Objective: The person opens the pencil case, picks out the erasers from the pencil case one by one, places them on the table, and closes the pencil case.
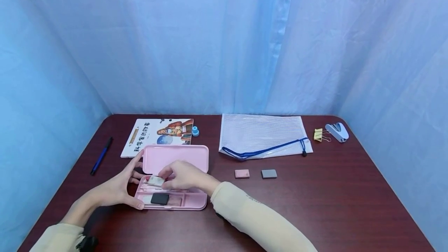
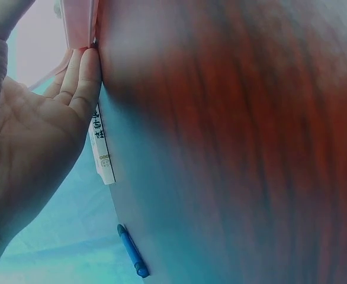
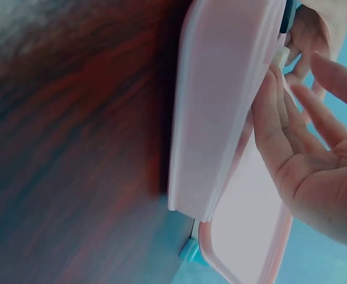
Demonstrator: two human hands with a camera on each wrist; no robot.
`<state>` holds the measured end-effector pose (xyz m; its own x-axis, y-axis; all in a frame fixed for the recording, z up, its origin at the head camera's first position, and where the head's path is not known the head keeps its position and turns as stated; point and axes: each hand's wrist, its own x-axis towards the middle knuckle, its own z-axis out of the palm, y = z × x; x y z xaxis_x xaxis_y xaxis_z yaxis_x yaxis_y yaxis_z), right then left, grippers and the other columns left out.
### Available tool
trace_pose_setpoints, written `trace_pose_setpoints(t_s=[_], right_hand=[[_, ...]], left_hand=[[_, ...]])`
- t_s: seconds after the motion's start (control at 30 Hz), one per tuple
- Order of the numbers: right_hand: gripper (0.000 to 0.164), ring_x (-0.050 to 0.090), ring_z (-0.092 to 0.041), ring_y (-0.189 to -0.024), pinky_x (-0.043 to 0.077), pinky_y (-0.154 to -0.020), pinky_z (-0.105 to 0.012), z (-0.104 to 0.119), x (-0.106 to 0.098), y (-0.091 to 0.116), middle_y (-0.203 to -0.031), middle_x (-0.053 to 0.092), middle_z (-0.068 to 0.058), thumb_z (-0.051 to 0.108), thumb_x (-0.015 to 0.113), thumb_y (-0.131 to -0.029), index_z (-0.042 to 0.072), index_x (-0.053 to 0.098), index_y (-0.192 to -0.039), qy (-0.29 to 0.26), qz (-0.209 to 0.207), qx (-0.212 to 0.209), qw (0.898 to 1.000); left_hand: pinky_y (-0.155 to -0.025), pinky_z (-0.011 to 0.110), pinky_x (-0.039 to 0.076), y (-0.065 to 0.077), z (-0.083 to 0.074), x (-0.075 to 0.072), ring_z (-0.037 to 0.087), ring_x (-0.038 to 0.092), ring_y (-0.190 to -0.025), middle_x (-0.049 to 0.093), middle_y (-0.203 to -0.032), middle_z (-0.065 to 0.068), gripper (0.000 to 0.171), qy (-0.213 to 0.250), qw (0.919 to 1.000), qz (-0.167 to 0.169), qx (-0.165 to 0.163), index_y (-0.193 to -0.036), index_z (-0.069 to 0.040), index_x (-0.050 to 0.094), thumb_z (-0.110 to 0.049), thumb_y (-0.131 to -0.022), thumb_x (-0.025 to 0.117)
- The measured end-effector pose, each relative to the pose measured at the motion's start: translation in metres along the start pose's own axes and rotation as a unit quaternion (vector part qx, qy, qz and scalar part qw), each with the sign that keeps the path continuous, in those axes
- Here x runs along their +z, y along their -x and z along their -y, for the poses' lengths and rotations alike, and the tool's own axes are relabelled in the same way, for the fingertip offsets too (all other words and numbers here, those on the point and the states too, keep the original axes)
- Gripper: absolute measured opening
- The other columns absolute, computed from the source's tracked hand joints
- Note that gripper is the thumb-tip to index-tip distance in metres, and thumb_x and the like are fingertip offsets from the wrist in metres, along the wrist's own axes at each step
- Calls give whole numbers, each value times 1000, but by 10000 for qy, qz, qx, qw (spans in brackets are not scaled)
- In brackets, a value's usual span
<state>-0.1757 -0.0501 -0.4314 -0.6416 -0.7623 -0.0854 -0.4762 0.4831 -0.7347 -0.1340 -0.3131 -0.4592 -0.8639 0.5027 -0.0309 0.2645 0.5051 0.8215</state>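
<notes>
An open pink pencil case [image 1: 195,201] lies on the table, its lid [image 1: 175,154] tipped back. My left hand [image 1: 113,188] spans its left end, thumb at the front corner and fingers against the side and lid; those fingers look fairly straight in the left wrist view. Inside the rear compartment, my right hand [image 1: 183,176] pinches a whitish eraser [image 1: 154,181] by its right edge. Slim pale sticks lie below that eraser, their kind unclear. A black eraser [image 1: 160,198] sits in the front compartment across paler pieces, partly covering them.
Right of the case lie a pink eraser [image 1: 242,174] and a grey eraser [image 1: 269,174]. Behind are a book [image 1: 140,137], a small blue bottle-like item [image 1: 195,131], and a mesh pouch [image 1: 260,133]. A blue pen [image 1: 101,156], yellow binder clip [image 1: 317,135] and stapler [image 1: 337,132] lie farther out.
</notes>
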Motion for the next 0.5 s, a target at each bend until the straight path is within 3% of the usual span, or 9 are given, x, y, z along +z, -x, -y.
trace_pose_setpoints(t_s=[0.27, 0.5], right_hand=[[24, 58, 1, -82, 44, -80, -15, 4, 8, -7, -84, 70, 13, 21, 84, -85, 14, 78, -107, 1102, -337, -6, 9933], [21, 52, 0, -72, 40, -67, -17, 8, 14, -11, -71, 60, 17, 31, 88, -80, 20, 79, -96, 1616, -595, 119, 9850]], left_hand=[[-91, 29, 51, 0, 0, 0, 24, 59, -112, 35, -141, 20, 143, -56, 10000, -31, 27, -163, -22, -10, -23, -67, 97], [-91, 30, 51, 0, -1, 0, 25, 59, -112, 33, -142, 21, 143, -43, 10000, -24, 46, -163, -21, -10, -22, -68, 96]])
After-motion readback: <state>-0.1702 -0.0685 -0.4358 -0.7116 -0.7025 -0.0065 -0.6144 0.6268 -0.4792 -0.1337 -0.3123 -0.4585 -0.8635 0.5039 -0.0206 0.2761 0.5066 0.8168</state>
